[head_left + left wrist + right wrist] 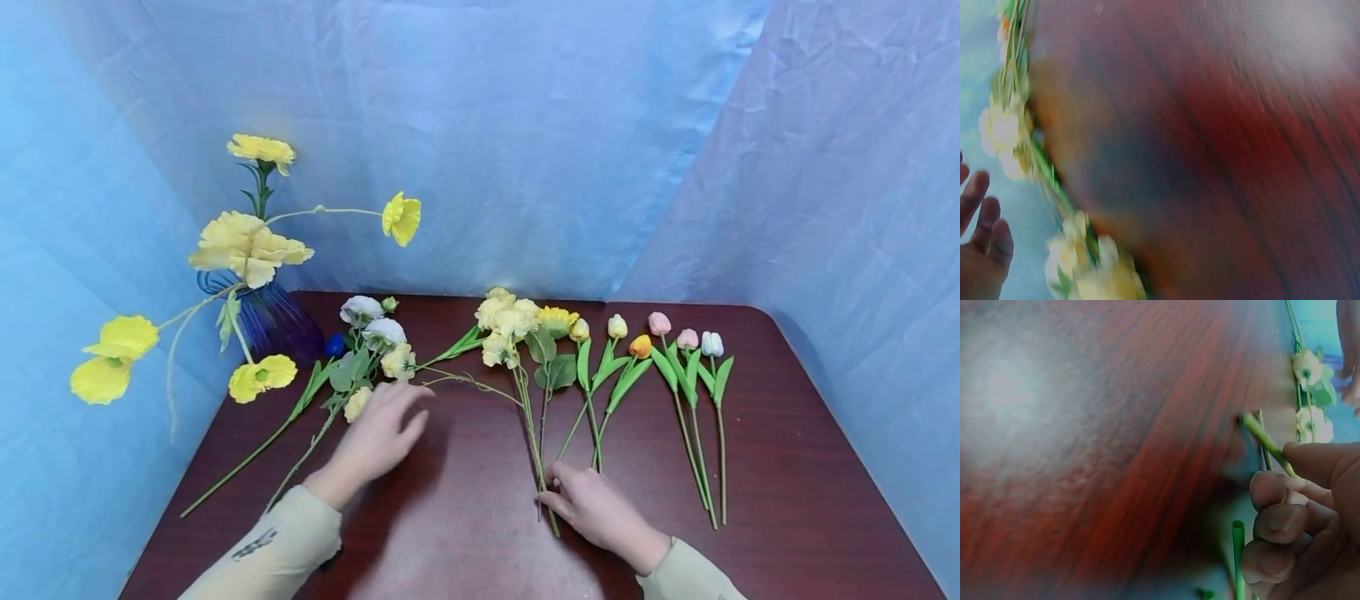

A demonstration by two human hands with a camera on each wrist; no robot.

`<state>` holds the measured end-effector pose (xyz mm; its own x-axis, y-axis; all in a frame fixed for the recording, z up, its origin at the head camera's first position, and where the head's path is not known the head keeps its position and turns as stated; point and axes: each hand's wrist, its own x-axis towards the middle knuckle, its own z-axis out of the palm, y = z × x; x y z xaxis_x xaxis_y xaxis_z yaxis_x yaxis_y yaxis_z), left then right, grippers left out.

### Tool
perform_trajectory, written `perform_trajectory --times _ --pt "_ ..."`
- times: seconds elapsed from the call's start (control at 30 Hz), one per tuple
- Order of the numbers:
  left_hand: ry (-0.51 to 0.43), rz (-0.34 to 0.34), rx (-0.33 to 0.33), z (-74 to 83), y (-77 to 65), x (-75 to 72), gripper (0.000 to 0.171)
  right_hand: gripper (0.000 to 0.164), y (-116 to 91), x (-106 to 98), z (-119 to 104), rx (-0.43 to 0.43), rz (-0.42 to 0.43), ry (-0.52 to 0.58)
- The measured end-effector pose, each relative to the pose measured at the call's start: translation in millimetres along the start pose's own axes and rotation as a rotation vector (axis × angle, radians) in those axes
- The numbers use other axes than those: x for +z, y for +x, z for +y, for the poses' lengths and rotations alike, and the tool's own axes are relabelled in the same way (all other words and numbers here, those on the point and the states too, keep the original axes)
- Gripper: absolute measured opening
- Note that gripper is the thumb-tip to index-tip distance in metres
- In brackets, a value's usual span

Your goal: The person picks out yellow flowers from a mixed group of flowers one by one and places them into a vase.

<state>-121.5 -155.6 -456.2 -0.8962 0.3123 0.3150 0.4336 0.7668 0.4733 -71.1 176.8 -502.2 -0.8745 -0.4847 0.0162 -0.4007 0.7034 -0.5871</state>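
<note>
A dark red table (465,554) is spread with flowers across the center of the frame, a blue vase (273,325) set at upper left. From the lower left, a pale left sleeve (281,550) is angled up and rightward; the left hand (381,433) is held with fingers relaxed and apart, nothing gripped, beside pale yellow blooms (398,362) left of center. From the lower right, the right hand (600,508) is angled leftward, the lower stem of a cream flower spray (512,321) at center pinched between thumb and fingers. A dark sleeve marking (255,543) cannot be read.
</note>
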Motion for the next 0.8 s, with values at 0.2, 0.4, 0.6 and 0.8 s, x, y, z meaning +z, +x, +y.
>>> perform_trajectory --times 0.2,0.4,0.6,0.8 --pt "0.048 -0.228 0.108 26.4 9.4 29.4 0.037 0.013 2 1 -5 -0.145 0.012 -0.100" --pt "0.123 -0.389 0.192 42.9 15.3 51.7 0.049 0.028 0 2 -4 -0.260 -0.019 -0.171" --pt "0.232 -0.430 0.271 47.8 17.1 62.4 0.044 0.032 0 -2 0 -0.293 -0.049 -0.195" --pt "0.260 -0.381 0.258 51.2 19.5 64.2 0.029 0.030 -1 -18 6 -0.255 -0.021 -0.227"
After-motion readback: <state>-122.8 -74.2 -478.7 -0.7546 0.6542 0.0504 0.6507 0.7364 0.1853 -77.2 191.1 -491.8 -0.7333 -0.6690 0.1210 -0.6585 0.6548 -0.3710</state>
